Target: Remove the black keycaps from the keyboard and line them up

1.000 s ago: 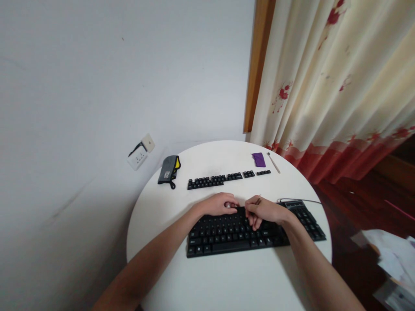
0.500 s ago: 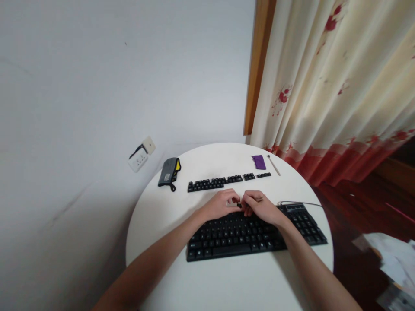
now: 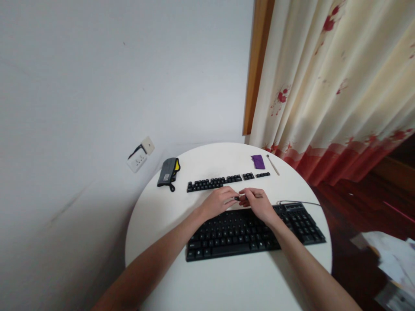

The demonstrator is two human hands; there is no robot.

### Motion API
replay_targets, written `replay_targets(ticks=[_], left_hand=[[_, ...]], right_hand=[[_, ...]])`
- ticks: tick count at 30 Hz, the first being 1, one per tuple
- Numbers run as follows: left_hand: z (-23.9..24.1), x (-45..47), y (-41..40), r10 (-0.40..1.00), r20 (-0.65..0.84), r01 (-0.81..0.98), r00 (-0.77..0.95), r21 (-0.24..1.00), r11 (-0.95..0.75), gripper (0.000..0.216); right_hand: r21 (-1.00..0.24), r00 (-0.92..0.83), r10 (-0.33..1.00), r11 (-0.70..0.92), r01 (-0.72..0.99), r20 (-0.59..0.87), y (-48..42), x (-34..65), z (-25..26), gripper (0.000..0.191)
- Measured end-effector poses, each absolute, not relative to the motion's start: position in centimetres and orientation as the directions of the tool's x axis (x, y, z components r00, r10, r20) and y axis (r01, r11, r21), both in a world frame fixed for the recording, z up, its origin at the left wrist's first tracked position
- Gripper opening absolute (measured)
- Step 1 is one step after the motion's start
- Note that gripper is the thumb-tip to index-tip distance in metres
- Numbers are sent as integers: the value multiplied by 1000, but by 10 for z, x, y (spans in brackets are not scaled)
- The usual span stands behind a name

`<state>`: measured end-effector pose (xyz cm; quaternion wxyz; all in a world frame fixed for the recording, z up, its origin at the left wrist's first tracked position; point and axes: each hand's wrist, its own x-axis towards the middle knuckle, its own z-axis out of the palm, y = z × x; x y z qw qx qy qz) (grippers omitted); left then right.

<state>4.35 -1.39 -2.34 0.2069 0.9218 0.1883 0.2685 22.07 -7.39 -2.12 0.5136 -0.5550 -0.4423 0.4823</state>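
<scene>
A small black keycap (image 3: 237, 198) is pinched between the thumb and fingers of my left hand (image 3: 220, 200), just above the back edge of the black keyboard (image 3: 233, 239). Facing it from the right, my right hand (image 3: 258, 204) has its fingers curled close to the keycap. A thin dark thing (image 3: 259, 197) shows at the right hand's fingers, too small to name. Behind both hands lies a row of loose black keycaps (image 3: 205, 185), set out in groups on the white table. My hands and forearms cover part of the keyboard's upper rows.
A grey pouch (image 3: 167, 172) with a yellow patch lies at the table's (image 3: 181, 229) back left. Toward the back right are a purple cloth (image 3: 258, 162) and a slim brush (image 3: 273, 165). The keyboard's cable (image 3: 301, 201) runs off to the right, near the curtain (image 3: 311, 108).
Both hands have shifted slightly away from me, off the keyboard's upper rows. The keycap has risen with the left hand, and the right hand's fingers have loosened a little.
</scene>
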Motion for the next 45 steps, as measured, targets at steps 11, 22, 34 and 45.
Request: replay_targets(ticks=[11, 22, 34, 45], left_hand=[[-13, 39, 32, 632, 459, 465, 624, 433, -772, 17], [-38, 45, 47, 662, 329, 624, 674, 227, -748, 10], [-43, 46, 43, 717, 410, 690, 563, 244, -682, 38], [-45, 46, 43, 775, 383, 759, 503, 234, -608, 46]], right_hand=[[-999, 274, 962, 10, -44, -2, -68, 229, -24, 47], [-1000, 260, 965, 23, -20, 17, -68, 229, -23, 47], [-1000, 246, 969, 24, -6, 22, -69, 228, -23, 46], [-1000, 237, 971, 14, 5, 15, -68, 228, -24, 48]])
